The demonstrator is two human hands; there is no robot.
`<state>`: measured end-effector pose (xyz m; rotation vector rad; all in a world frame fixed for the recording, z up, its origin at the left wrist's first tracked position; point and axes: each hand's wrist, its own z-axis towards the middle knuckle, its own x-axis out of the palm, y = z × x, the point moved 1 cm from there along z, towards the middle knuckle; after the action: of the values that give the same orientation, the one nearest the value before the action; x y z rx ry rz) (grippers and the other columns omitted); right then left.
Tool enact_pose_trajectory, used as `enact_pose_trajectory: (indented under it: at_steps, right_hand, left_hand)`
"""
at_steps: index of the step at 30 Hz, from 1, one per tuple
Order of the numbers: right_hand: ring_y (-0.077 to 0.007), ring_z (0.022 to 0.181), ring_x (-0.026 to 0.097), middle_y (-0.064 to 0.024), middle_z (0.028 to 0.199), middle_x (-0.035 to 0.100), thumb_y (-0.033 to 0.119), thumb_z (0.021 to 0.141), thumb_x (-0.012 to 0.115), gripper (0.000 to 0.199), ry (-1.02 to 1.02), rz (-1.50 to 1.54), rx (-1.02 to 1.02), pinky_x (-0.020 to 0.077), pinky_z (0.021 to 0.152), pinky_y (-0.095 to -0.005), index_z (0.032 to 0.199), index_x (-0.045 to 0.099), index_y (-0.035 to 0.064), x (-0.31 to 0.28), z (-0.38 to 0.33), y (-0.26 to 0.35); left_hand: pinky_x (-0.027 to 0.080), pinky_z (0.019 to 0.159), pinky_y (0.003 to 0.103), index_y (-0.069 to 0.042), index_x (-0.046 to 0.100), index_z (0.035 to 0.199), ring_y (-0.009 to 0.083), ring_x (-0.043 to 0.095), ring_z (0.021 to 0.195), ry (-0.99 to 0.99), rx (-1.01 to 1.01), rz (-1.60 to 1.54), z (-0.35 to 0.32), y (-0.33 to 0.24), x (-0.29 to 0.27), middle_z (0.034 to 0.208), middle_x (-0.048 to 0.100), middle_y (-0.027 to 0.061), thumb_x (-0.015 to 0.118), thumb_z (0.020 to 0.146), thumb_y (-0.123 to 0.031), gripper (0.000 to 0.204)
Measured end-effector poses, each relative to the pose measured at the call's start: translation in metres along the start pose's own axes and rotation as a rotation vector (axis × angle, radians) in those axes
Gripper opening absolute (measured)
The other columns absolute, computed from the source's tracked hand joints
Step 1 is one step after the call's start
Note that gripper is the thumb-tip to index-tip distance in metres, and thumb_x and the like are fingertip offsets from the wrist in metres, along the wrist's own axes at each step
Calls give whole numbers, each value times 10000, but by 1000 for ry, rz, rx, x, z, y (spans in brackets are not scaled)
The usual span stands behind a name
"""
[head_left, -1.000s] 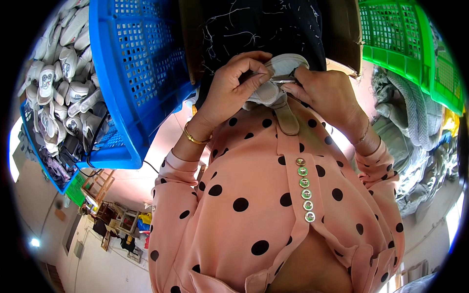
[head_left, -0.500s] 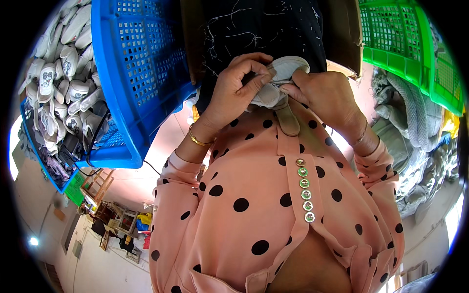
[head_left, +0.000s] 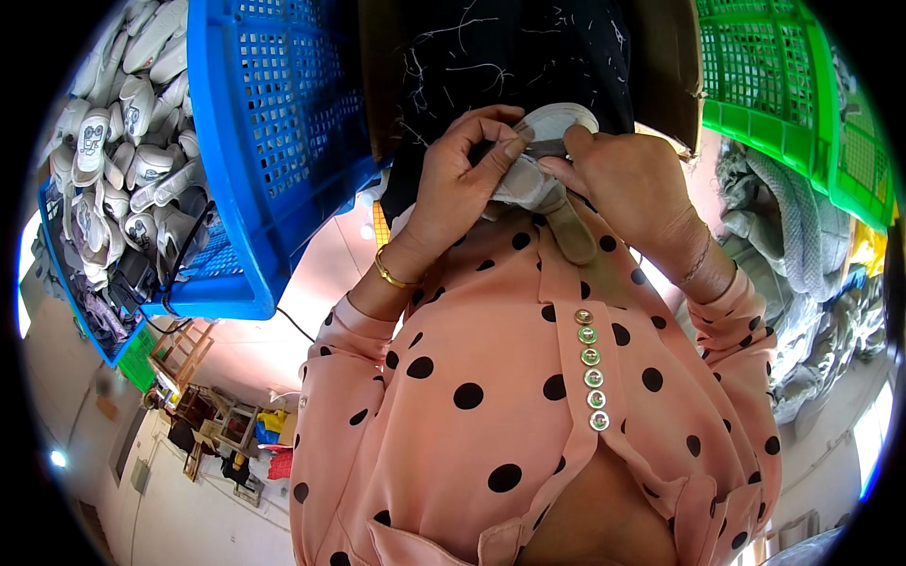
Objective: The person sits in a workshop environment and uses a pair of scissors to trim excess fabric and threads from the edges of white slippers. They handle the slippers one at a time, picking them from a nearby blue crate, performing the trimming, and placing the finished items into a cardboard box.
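A small white and grey shoe upper (head_left: 559,121), partly covered by fingers, is held between both hands over my lap. My left hand (head_left: 464,170) pinches its left edge between thumb and fingers. On the other side, my right hand (head_left: 634,174) grips the fabric with thumb and bent index finger. Below the fingers, a pale folded section (head_left: 522,184) shows, and a beige tongue-shaped piece (head_left: 572,236) hangs down against the dotted shirt. Where the two hands meet the fabric, fine details are too small to make out.
A blue perforated basket (head_left: 274,141) stands at the left, with many pale shoe uppers (head_left: 92,146) heaped beyond it. At the right are a green basket (head_left: 764,104) and piled grey fabric (head_left: 788,226). Loose threads (head_left: 462,71) lie on the black cloth over my lap.
The shoe upper has tilted slightly between my hands, and its hanging beige piece has swung a little to the right. Both hands keep their grip.
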<state>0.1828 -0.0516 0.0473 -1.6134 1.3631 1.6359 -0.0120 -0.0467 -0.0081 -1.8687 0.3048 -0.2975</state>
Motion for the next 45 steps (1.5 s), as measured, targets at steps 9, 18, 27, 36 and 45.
enact_pose_trajectory:
  at_steps: [9,18,27,36,45]
  right_hand:
    - [-299,544,637,-129,591,608,437,913,615,417,-83,74,70,491,494,-359,832,599,28,4,3,-8]
    - [-284,587,660,-97,661,649,433,816,746,404,-191,286,166,513,530,-345,1017,637,100,24,3,-34]
    - [-294,623,668,-101,709,668,377,824,750,374,-203,413,190,516,543,-346,1049,644,97,29,-2,-35]
    - [-267,590,669,-99,669,658,447,838,715,443,-234,269,148,510,515,-334,1050,623,69,36,-4,-31]
    - [-210,554,624,-44,608,575,471,843,682,416,-218,-41,-113,479,508,-309,858,568,71,8,-5,-14]
  left_hand:
    - [489,942,275,-14,601,1050,149,599,1076,-88,-47,-218,-6,4,-2,1201,632,95,558,1007,-144,143]
    - [506,960,298,-15,532,1106,194,637,1085,-45,55,-261,-13,-6,-3,1184,638,126,495,1030,-121,136]
    - [503,868,355,-136,730,1040,263,608,1023,-39,489,702,-9,-25,-27,1084,675,32,738,820,-121,220]
    - [579,793,283,-91,746,1051,198,691,932,91,408,640,-19,-7,-16,1138,656,64,730,836,-70,216]
    - [596,786,285,-56,713,987,202,701,920,55,412,614,-25,-4,-14,1157,657,96,731,842,-57,146]
